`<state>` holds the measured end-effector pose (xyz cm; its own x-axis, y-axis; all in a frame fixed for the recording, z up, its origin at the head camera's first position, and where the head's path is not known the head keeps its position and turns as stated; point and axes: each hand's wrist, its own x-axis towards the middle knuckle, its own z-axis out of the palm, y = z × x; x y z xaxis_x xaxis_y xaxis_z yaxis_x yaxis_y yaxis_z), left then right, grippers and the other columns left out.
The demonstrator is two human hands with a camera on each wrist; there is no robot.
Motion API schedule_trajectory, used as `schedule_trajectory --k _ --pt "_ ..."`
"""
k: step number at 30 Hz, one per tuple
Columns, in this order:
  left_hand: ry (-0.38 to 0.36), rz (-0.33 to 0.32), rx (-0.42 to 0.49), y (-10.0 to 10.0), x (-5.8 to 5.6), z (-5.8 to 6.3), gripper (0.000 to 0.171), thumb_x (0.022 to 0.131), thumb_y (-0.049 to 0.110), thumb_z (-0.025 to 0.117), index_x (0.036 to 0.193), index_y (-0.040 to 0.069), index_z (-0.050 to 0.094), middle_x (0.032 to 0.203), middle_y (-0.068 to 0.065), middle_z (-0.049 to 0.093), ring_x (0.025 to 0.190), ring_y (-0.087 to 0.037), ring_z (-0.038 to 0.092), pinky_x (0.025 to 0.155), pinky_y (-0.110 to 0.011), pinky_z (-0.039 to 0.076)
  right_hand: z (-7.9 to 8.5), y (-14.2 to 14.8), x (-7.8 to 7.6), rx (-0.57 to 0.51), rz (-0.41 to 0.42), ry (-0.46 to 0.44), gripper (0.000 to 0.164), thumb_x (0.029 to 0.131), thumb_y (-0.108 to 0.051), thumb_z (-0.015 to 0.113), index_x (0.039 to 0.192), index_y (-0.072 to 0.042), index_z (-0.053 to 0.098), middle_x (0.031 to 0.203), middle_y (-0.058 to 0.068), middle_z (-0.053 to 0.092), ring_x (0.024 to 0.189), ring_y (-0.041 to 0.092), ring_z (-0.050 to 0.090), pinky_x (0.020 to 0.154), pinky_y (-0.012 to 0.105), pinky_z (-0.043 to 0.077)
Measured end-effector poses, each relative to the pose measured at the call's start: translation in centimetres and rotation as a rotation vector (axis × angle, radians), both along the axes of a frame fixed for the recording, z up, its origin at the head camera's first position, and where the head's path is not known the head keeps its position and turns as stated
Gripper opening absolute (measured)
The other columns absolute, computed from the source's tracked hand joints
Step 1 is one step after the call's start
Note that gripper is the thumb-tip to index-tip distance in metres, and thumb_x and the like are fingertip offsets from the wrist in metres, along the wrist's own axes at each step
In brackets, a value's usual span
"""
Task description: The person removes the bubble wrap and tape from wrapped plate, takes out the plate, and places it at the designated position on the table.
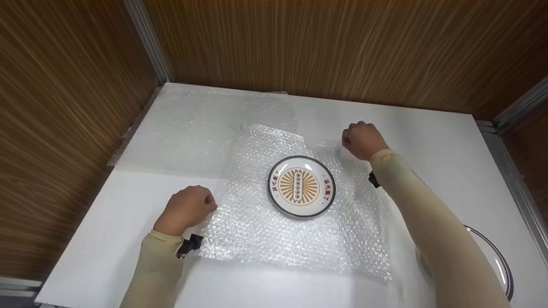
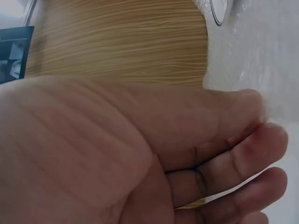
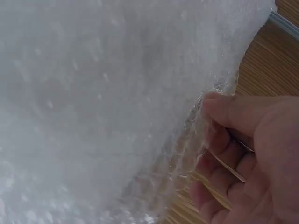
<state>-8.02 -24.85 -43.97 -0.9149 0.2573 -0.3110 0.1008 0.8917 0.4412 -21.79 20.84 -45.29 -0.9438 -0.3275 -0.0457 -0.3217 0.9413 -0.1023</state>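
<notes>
A round white plate (image 1: pixel 302 186) with a dark rim, orange sunburst and red characters lies face up on a sheet of bubble wrap (image 1: pixel 257 239). On the sheet's left side, my left hand (image 1: pixel 187 209) pinches the edge between thumb and index finger; the left wrist view shows the thumb (image 2: pixel 233 105) meeting the fingertip there. My right hand (image 1: pixel 364 140), farther back and right of the plate, grips the sheet's upper right part. In the right wrist view the raised bubble wrap (image 3: pixel 117 93) fills much of the picture, its edge between thumb and fingers.
Another bubble wrap sheet (image 1: pixel 184 132) lies flat at the table's back left, overhanging the left edge. A second dark-rimmed dish (image 1: pixel 492 252) sits at the right front, partly hidden by my right forearm. Wood-grain panels (image 1: pixel 321 51) enclose the white table (image 1: pixel 432 149) at back and sides.
</notes>
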Motion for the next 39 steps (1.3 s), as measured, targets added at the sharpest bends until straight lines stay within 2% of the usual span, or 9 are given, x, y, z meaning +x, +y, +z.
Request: schedule_trajectory --k 5,9,17,20,23,26,29,34,39 --pt "-0.024 -0.039 0.010 -0.4 -0.5 -1.0 0.021 0.092 0.007 0.058 0.071 0.010 0.061 0.073 -0.002 0.055 0.064 -0.018 0.048 0.059 -0.032 0.040 0.4 -0.1 2.0 -0.070 -0.046 0.056 0.033 0.096 -0.015 0.071 0.124 0.003 0.067 0.120 0.024 0.066 0.118 0.045 0.059 0.110 0.062 0.039" --pt "-0.038 -0.092 0.035 -0.9 -0.7 -1.9 0.022 0.096 0.010 0.055 0.074 0.013 0.060 0.073 0.000 0.053 0.067 -0.017 0.048 0.062 -0.033 0.039 0.5 -0.8 4.3 -0.234 -0.091 0.072 0.026 0.097 -0.014 0.068 0.117 0.002 0.070 0.109 0.020 0.068 0.102 0.039 0.064 0.092 0.057 0.051" --pt "-0.060 -0.125 0.071 -0.9 -1.2 -2.4 0.023 0.099 0.009 0.050 0.076 0.013 0.053 0.072 0.000 0.049 0.065 -0.018 0.044 0.061 -0.033 0.036 -1.3 -2.1 8.2 -0.740 -0.277 -0.256 0.031 0.102 -0.020 0.059 0.124 0.001 0.065 0.105 0.014 0.066 0.090 0.027 0.064 0.077 0.035 0.052" --pt "-0.070 -0.108 0.000 -0.4 -0.9 -1.3 0.019 0.097 0.011 0.051 0.080 0.011 0.061 0.077 -0.002 0.057 0.068 -0.019 0.049 0.062 -0.035 0.041 -1.6 -2.4 9.3 -0.756 -0.259 -0.184 0.025 0.101 -0.015 0.060 0.120 0.000 0.067 0.100 0.012 0.066 0.087 0.025 0.062 0.076 0.034 0.049" --pt "-0.051 -0.095 -0.090 0.5 -0.2 1.4 0.018 0.098 0.020 0.058 0.098 0.005 0.070 0.093 -0.008 0.069 0.080 -0.025 0.062 0.071 -0.043 0.051 -1.5 -2.9 10.4 -0.715 -0.193 -0.047 0.016 0.101 -0.011 0.063 0.111 -0.002 0.071 0.094 0.009 0.068 0.084 0.022 0.060 0.074 0.035 0.048" --pt "0.034 -0.113 -0.138 2.0 0.1 4.3 0.033 0.098 0.027 0.066 0.118 0.000 0.068 0.109 -0.016 0.072 0.095 -0.034 0.067 0.079 -0.051 0.055 -1.4 -3.2 11.1 -0.716 -0.163 0.033 0.011 0.100 -0.008 0.065 0.103 -0.003 0.074 0.088 0.007 0.069 0.080 0.020 0.060 0.072 0.036 0.048" --pt "0.139 -0.173 -0.112 4.4 -0.3 5.6 0.044 0.096 0.026 0.072 0.129 0.000 0.063 0.117 -0.020 0.069 0.105 -0.038 0.066 0.084 -0.052 0.056 -1.6 -3.3 11.3 -0.684 -0.194 0.017 0.011 0.100 -0.012 0.065 0.102 -0.005 0.074 0.087 0.005 0.068 0.076 0.019 0.058 0.069 0.035 0.046" --pt "0.201 -0.252 -0.039 8.1 -1.8 3.8 0.056 0.088 0.020 0.082 0.136 0.001 0.059 0.121 -0.020 0.064 0.108 -0.037 0.062 0.083 -0.050 0.055 -2.7 -3.3 10.9 -0.619 -0.279 -0.115 0.022 0.100 -0.017 0.065 0.117 -0.003 0.068 0.095 0.009 0.069 0.078 0.021 0.061 0.071 0.036 0.048" --pt "0.116 -0.242 -0.024 9.4 -3.3 0.6 0.067 0.083 0.016 0.084 0.142 -0.001 0.055 0.125 -0.022 0.058 0.113 -0.038 0.055 0.088 -0.051 0.053 -4.4 -3.3 10.4 -0.776 -0.364 -0.280 0.030 0.101 -0.018 0.064 0.125 0.000 0.063 0.097 0.010 0.063 0.078 0.019 0.063 0.068 0.032 0.053"
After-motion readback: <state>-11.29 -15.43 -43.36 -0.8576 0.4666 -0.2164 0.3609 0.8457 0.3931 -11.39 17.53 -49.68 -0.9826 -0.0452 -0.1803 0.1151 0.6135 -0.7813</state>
